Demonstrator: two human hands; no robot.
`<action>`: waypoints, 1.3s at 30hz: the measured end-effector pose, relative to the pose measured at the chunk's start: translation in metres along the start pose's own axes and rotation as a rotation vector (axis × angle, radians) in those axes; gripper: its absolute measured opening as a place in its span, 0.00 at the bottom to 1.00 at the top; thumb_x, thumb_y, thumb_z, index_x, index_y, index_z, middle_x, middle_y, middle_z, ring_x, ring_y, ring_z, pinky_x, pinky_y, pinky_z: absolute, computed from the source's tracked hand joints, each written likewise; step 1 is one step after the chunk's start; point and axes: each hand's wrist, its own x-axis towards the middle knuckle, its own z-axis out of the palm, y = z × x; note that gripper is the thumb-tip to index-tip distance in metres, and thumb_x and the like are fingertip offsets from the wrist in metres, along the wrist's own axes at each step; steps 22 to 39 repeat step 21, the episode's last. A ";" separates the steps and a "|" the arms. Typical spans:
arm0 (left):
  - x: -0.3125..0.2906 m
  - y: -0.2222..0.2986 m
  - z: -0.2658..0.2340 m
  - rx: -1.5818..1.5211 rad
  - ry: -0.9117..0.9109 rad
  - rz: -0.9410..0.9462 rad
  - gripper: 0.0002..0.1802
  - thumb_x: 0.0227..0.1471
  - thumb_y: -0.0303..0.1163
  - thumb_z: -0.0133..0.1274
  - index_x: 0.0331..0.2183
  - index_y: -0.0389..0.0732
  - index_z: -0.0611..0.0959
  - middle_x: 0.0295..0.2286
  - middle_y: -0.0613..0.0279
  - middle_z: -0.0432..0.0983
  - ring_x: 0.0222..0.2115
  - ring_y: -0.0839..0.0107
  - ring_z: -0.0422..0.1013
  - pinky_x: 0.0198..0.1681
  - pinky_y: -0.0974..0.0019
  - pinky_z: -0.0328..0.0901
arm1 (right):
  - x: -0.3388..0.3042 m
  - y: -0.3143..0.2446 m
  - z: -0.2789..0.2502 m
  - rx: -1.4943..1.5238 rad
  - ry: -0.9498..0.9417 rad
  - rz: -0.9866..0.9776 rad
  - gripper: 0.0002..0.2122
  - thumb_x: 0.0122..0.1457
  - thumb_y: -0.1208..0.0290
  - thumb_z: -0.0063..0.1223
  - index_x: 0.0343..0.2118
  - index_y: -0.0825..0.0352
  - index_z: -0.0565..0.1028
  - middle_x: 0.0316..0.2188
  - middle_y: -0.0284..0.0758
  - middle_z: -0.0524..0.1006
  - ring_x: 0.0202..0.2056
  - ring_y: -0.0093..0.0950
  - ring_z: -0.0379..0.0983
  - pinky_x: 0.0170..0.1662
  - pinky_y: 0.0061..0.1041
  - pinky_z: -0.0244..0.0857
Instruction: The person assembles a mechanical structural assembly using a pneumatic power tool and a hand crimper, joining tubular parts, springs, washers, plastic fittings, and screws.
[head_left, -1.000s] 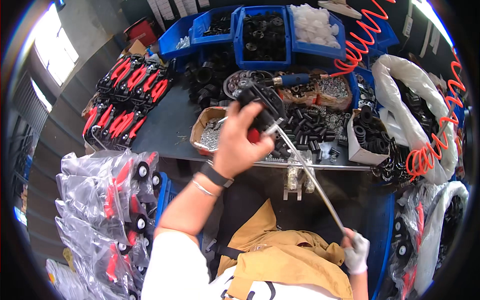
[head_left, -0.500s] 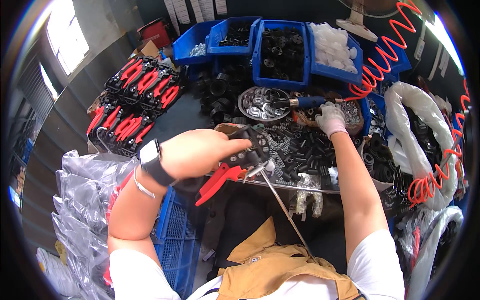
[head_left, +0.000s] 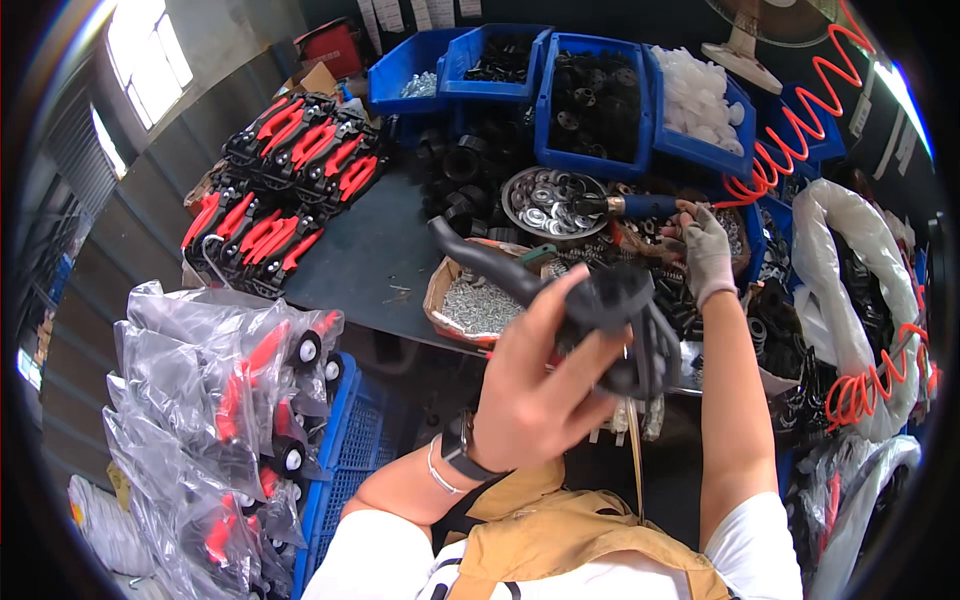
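My left hand (head_left: 545, 385) is wrapped round a plier-like hand tool (head_left: 610, 300) with a black body, held up above the front edge of the bench. One black handle points to the far left; motion blurs the body, and my fingers cover part of it. My right hand (head_left: 705, 250), in a pale glove with bare fingertips, has its fingers closed at the rear end of a blue air screwdriver (head_left: 645, 206). The driver lies with its tip over a round metal bowl (head_left: 512, 212) of shiny washers. Below my left hand a thin rod (head_left: 635, 450) runs toward my apron.
Blue bins (head_left: 545, 120) of small parts line the back. Red-and-black tools (head_left: 290, 150) are stacked at left, above plastic-wrapped ones (head_left: 215, 370) beside a blue crate (head_left: 350, 440). A carton of small metal parts (head_left: 475, 305) sits at the bench edge. A coiled red hose (head_left: 785, 150) hangs at right.
My left hand has moved right and nearer to me, turning the tool so a black handle points away. My right hand has shifted to the rear end of the air screwdriver. The view has swung left.
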 end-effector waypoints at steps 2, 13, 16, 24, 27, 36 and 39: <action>0.008 -0.013 0.009 0.002 0.070 0.001 0.33 0.31 0.25 0.65 0.47 0.43 0.80 0.55 0.41 0.60 0.49 0.47 0.66 0.50 0.55 0.63 | -0.031 -0.029 -0.002 0.228 -0.065 0.061 0.09 0.61 0.76 0.49 0.45 0.65 0.71 0.30 0.33 0.75 0.30 0.22 0.75 0.33 0.20 0.73; 0.053 0.021 0.047 -0.056 0.054 0.125 0.38 0.31 0.21 0.64 0.50 0.44 0.75 0.54 0.44 0.56 0.49 0.43 0.64 0.51 0.54 0.63 | -0.206 -0.171 -0.028 -0.917 -0.133 -1.094 0.15 0.48 0.82 0.60 0.41 0.69 0.75 0.38 0.40 0.77 0.33 0.35 0.79 0.36 0.27 0.73; 0.060 0.042 0.062 -0.102 0.154 0.172 0.34 0.30 0.21 0.65 0.45 0.42 0.72 0.51 0.41 0.59 0.47 0.42 0.65 0.47 0.52 0.66 | -0.210 -0.201 -0.021 -1.354 -0.014 -1.459 0.19 0.37 0.79 0.66 0.37 0.63 0.78 0.34 0.32 0.77 0.33 0.34 0.74 0.37 0.32 0.68; 0.055 0.063 0.068 -0.060 0.057 0.237 0.34 0.31 0.20 0.68 0.44 0.37 0.73 0.52 0.45 0.56 0.44 0.52 0.67 0.39 0.62 0.72 | -0.224 -0.211 -0.034 -1.371 0.057 -1.143 0.16 0.38 0.76 0.67 0.35 0.61 0.80 0.39 0.35 0.67 0.35 0.31 0.66 0.35 0.34 0.64; 0.055 0.063 0.068 -0.060 0.057 0.237 0.34 0.31 0.20 0.68 0.44 0.37 0.73 0.52 0.45 0.56 0.44 0.52 0.67 0.39 0.62 0.72 | -0.224 -0.211 -0.034 -1.371 0.057 -1.143 0.16 0.38 0.76 0.67 0.35 0.61 0.80 0.39 0.35 0.67 0.35 0.31 0.66 0.35 0.34 0.64; 0.055 0.063 0.068 -0.060 0.057 0.237 0.34 0.31 0.20 0.68 0.44 0.37 0.73 0.52 0.45 0.56 0.44 0.52 0.67 0.39 0.62 0.72 | -0.224 -0.211 -0.034 -1.371 0.057 -1.143 0.16 0.38 0.76 0.67 0.35 0.61 0.80 0.39 0.35 0.67 0.35 0.31 0.66 0.35 0.34 0.64; 0.055 0.063 0.068 -0.060 0.057 0.237 0.34 0.31 0.20 0.68 0.44 0.37 0.73 0.52 0.45 0.56 0.44 0.52 0.67 0.39 0.62 0.72 | -0.224 -0.211 -0.034 -1.371 0.057 -1.143 0.16 0.38 0.76 0.67 0.35 0.61 0.80 0.39 0.35 0.67 0.35 0.31 0.66 0.35 0.34 0.64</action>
